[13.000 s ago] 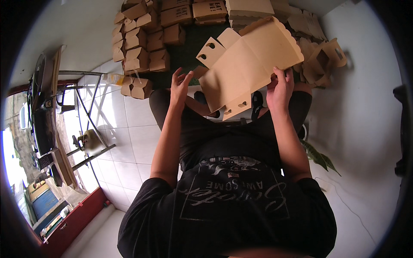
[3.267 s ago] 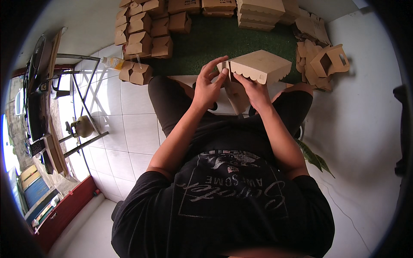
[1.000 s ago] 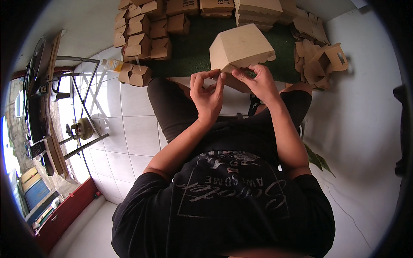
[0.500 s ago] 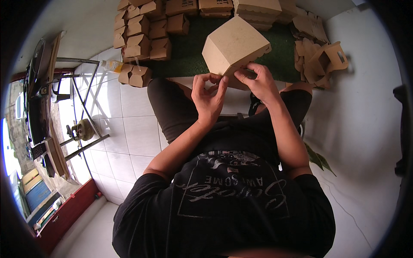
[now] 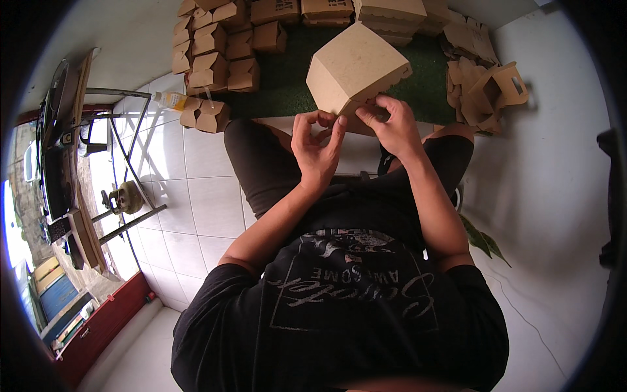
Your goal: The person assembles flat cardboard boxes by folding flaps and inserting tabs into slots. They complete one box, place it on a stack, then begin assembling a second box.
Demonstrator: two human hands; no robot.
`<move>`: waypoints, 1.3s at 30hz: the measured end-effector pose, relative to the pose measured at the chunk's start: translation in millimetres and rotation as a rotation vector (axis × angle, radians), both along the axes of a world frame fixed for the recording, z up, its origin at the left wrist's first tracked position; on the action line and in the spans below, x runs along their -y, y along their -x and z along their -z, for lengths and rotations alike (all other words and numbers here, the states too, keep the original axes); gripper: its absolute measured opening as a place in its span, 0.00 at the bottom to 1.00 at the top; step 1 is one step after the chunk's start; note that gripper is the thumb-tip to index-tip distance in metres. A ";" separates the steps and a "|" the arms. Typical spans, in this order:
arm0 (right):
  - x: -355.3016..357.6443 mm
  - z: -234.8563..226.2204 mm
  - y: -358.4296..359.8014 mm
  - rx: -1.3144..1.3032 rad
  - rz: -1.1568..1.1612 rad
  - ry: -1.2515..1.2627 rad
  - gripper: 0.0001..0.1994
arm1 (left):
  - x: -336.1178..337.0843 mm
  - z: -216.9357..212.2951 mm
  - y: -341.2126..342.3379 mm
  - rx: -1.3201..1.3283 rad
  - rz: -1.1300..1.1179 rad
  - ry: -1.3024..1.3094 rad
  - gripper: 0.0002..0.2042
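Observation:
A brown cardboard box point(image 5: 358, 64) with a scalloped lid edge sits tilted at the near edge of the green table top. With finger and thumb, my left hand point(image 5: 317, 147) pinches its near left corner. My right hand point(image 5: 394, 127) grips the near side to the right of that corner, fingers bent against the cardboard below the lid edge. Its fingertips are partly hidden by the box and hand.
Several small folded cartons point(image 5: 209, 70) are stacked at the left of the green mat point(image 5: 284, 85). Larger boxes point(image 5: 392, 16) stand behind. Loose opened cartons point(image 5: 486, 95) lie at the right. A bottle point(image 5: 171, 100) with a yellow label is beside the left cartons.
The box has shifted very slightly, its right lid corner a touch higher. Both hands keep nearly the same place and hold.

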State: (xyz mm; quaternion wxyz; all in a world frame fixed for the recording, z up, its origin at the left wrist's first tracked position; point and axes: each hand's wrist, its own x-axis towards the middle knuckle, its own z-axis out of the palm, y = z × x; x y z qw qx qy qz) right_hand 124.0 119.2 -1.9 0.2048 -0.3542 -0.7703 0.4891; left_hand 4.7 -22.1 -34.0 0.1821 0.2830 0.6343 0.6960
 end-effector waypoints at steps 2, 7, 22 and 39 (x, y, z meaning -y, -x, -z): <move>-0.2 -3.8 -0.2 0.022 -0.031 -0.068 0.13 | 1.6 -3.0 2.2 -0.059 0.014 0.073 0.17; -1.4 -19.8 0.0 0.112 -0.113 -0.142 0.18 | 3.5 -13.8 17.0 -0.126 0.184 0.245 0.40; -4.6 -31.6 5.8 0.084 -0.128 0.175 0.26 | 6.8 -9.3 6.7 0.708 0.410 0.145 0.54; -16.7 -19.2 -4.9 -0.009 -0.287 0.382 0.19 | -0.2 -34.6 6.8 0.780 0.331 0.180 0.47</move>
